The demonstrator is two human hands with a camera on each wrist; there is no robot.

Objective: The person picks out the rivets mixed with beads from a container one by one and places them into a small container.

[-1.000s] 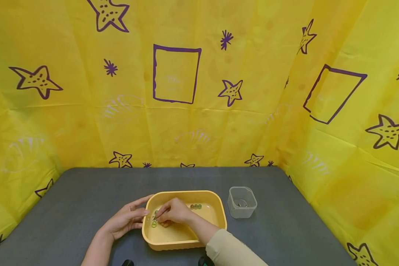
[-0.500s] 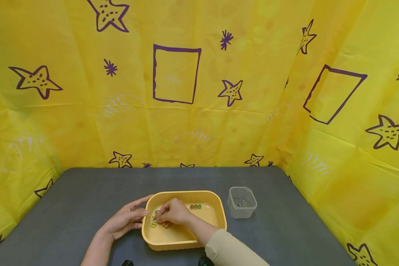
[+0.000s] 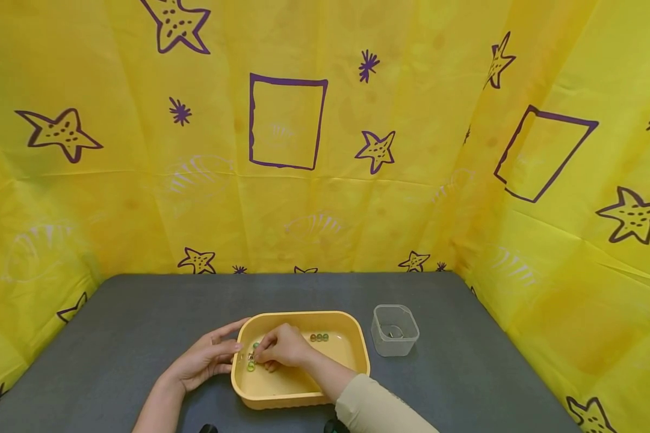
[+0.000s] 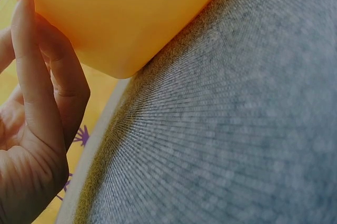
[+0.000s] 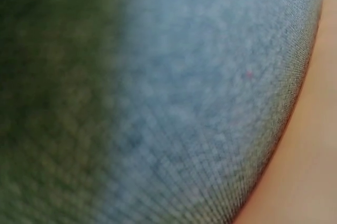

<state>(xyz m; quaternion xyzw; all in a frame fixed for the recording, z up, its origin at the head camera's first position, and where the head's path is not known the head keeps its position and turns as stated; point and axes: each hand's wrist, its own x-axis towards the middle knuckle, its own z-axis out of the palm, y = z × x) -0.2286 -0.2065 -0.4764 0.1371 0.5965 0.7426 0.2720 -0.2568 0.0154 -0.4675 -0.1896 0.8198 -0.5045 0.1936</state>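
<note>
Head view: R hand (image 3: 285, 346) apparently pinches shiny pc (image 3: 251, 356) betw. green marbles (image 3: 251, 366), L end of yellow tray (image 3: 281, 401); L hand (image 3: 203, 356), fingers spread, merely touches tray, so fingertip nudge or tray slip could roll marbles.

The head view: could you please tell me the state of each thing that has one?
Yellow tray: upright, open-topped.
Clear container: upright, lidless, something small inside.
Three marbles: lined up inside the tray.
Yellow-green marble: lying near the tray's left end.
Left hand: touching the tray's left side.
Right hand: inside the tray, fingers curled; whether holding anything is unclear.
Backdrop: hanging, creased.
</note>
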